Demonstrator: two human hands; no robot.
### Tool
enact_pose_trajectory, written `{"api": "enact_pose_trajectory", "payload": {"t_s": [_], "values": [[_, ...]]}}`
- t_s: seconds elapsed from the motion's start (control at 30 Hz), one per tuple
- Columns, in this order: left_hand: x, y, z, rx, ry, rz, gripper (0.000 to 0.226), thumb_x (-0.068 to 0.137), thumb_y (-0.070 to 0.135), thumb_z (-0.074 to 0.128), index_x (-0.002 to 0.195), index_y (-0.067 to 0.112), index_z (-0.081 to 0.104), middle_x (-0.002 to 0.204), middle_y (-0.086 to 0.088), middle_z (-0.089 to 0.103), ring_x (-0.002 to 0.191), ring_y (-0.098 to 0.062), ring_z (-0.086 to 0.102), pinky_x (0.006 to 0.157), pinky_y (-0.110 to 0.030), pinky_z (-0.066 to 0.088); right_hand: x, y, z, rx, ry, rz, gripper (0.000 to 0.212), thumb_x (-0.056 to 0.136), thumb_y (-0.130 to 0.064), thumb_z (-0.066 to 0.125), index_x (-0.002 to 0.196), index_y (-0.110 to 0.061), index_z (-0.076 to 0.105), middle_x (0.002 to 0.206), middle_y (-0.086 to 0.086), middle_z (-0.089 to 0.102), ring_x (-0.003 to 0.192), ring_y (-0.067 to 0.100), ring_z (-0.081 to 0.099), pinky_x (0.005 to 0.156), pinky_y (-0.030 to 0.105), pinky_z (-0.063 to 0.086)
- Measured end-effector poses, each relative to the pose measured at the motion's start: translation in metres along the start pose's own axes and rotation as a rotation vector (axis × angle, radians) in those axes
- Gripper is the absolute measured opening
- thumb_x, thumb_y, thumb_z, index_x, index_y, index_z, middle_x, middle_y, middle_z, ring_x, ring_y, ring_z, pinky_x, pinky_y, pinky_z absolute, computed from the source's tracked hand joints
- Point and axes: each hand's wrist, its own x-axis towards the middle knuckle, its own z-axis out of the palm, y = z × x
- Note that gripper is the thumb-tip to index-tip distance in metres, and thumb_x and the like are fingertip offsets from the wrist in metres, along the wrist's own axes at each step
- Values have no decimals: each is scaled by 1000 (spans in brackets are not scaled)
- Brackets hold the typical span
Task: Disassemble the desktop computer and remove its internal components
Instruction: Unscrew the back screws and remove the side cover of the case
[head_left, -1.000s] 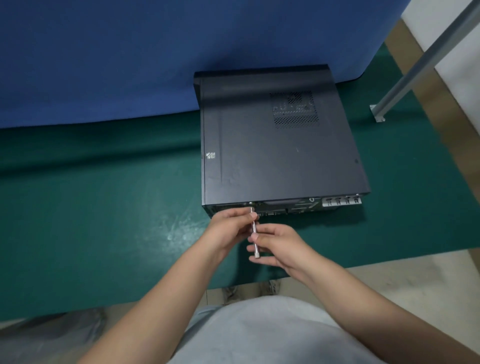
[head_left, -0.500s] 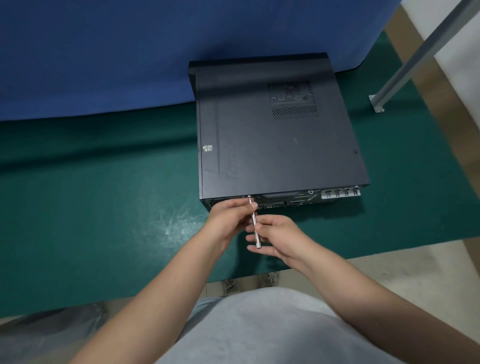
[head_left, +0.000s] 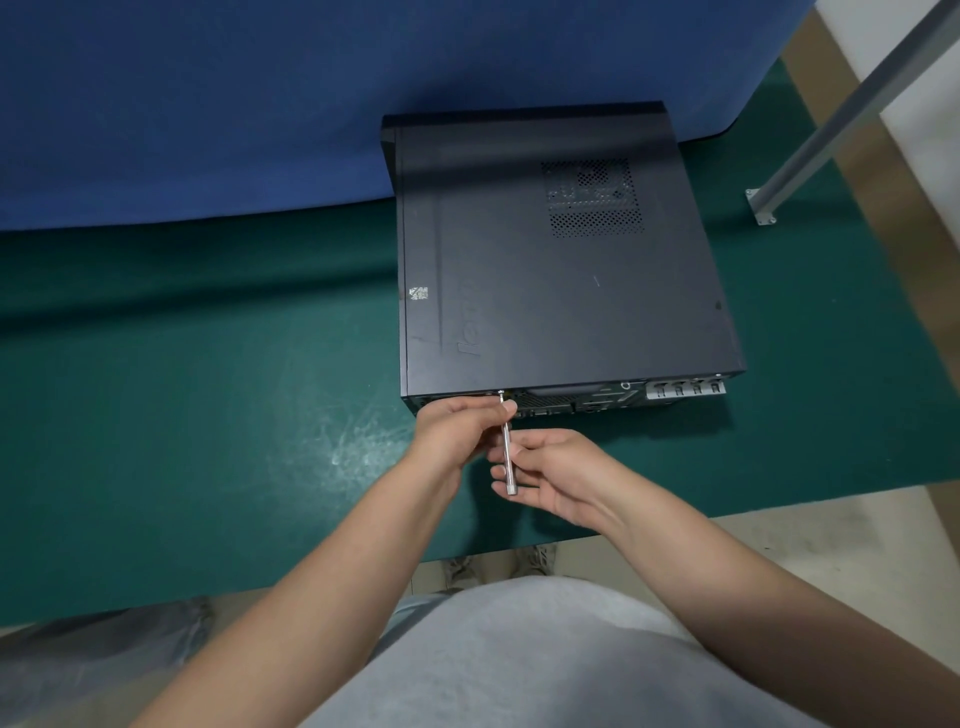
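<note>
A black desktop computer case lies flat on the green mat, its side panel closed and its rear ports facing me. A slim silver screwdriver points at a screw on the top rear edge of the case. My left hand pinches the shaft near the tip, close against the case's rear. My right hand holds the lower end of the screwdriver with its fingers curled around it. A perforated vent shows on the panel's far right.
The green mat covers the table, with its front edge near my body. A blue cloth backdrop rises behind the case. A grey metal strut slants down to a foot on the mat at the right.
The view has shifted slightly, so the case sits a little higher in the frame. Both hands stay on the screwdriver at the same rear screw.
</note>
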Motion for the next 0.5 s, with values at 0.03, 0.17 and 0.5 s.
{"api": "enact_pose_trajectory", "payload": {"t_s": [0.03, 0.17, 0.5], "values": [[0, 0, 0, 5, 2, 2, 9, 74, 2, 76, 78, 5, 68, 64, -8, 64, 50, -14, 57, 49, -20, 50, 0, 0, 0, 2, 6, -3, 22, 95, 8, 44, 92, -2, 63, 85, 13, 65, 71, 20, 63, 63, 30, 59], [1, 2, 0, 7, -1, 13, 7, 77, 0, 74, 77, 3, 68, 65, -11, 65, 52, -16, 59, 50, -20, 51, 0, 0, 0, 4, 41, -9, 16, 95, 4, 48, 93, 1, 63, 83, 15, 67, 71, 22, 66, 59, 30, 59], [1, 2, 0, -61, -57, -32, 5, 85, -2, 63, 84, 1, 67, 71, -11, 69, 58, -15, 67, 55, -22, 54, 3, -3, -5, -4, 90, 4, 13, 83, 0, 68, 95, 4, 66, 76, 13, 72, 66, 20, 71, 57, 28, 57]]}}
